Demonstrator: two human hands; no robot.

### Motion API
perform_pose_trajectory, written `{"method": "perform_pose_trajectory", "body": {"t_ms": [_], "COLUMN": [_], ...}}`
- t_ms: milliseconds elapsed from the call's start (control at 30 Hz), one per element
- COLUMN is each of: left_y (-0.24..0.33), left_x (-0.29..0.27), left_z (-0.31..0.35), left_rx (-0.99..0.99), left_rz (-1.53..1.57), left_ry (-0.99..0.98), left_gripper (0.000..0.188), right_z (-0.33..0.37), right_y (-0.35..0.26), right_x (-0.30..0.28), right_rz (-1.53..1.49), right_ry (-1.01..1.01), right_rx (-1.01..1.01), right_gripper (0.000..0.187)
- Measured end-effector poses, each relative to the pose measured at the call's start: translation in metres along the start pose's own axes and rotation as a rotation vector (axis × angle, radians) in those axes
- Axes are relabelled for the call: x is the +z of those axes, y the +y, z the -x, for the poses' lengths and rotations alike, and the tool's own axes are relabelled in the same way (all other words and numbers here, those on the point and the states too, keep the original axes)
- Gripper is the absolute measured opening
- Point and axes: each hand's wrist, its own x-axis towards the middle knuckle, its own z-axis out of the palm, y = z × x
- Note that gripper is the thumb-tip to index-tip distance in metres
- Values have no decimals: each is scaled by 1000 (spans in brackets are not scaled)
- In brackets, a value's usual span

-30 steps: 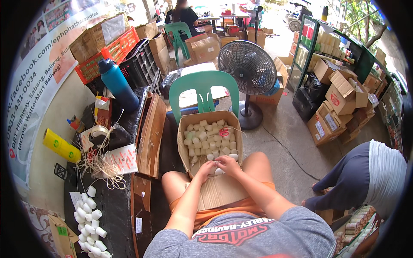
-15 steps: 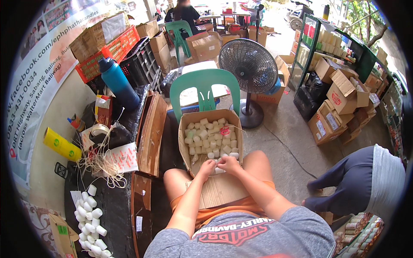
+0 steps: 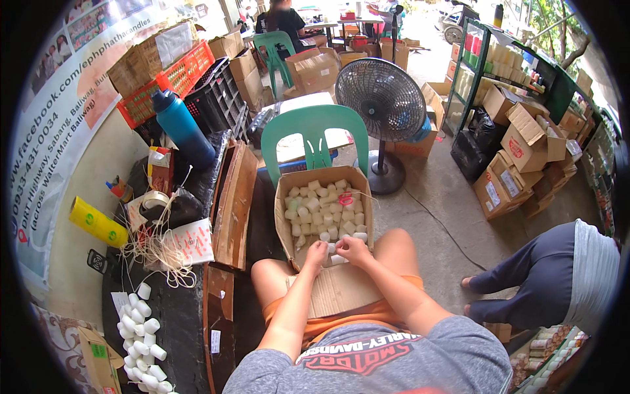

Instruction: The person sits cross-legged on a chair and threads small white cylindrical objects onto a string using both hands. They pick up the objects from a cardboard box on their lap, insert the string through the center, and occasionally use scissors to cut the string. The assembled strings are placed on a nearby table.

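Observation:
An open cardboard box [image 3: 283, 243] sits in front of my lap, filled with short, whitish candle-like wax pieces [image 3: 318, 210]. Over its near edge my left hand [image 3: 316, 255] is closed, fingers pinched at a small white candle [image 3: 331, 247]. Close on the other side, my right hand [image 3: 354, 251] pinches too; what lies between its fingertips is too small to make out. Pink-handled scissors [image 3: 345, 198] rest on the pieces at the box's right, beside pale string. A cardboard flap [image 3: 335, 292] covers part of my lap.
A green plastic chair [image 3: 315, 121] stands behind the box, a black fan [image 3: 380, 102] beyond it. On the left, a dark table [image 3: 180, 322] bears more white candles [image 3: 141, 341], string [image 3: 157, 246] and a blue bottle [image 3: 184, 128]. At right a person [image 3: 545, 276] bends over.
My hands have come slightly apart, and the white candle between them shows more clearly. The whole view has shifted a little.

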Motion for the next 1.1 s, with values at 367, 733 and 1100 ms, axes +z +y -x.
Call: {"method": "perform_pose_trajectory", "body": {"t_ms": [367, 733, 1100], "left_y": [14, 2, -5], "left_x": [-1, -6, -12], "left_z": [10, -4, -8], "left_rx": [-31, 19, -12], "left_rz": [404, 476, 436], "left_ry": [-136, 134, 63], "left_gripper": [32, 32, 26], "right_z": [5, 14, 13], "right_y": [-10, -10, -8], "right_x": [7, 7, 10], "right_rz": [350, 390, 426], "right_ry": [-69, 280, 325], "right_rx": [-51, -646, -601], "right_gripper": [28, 3, 9]}}
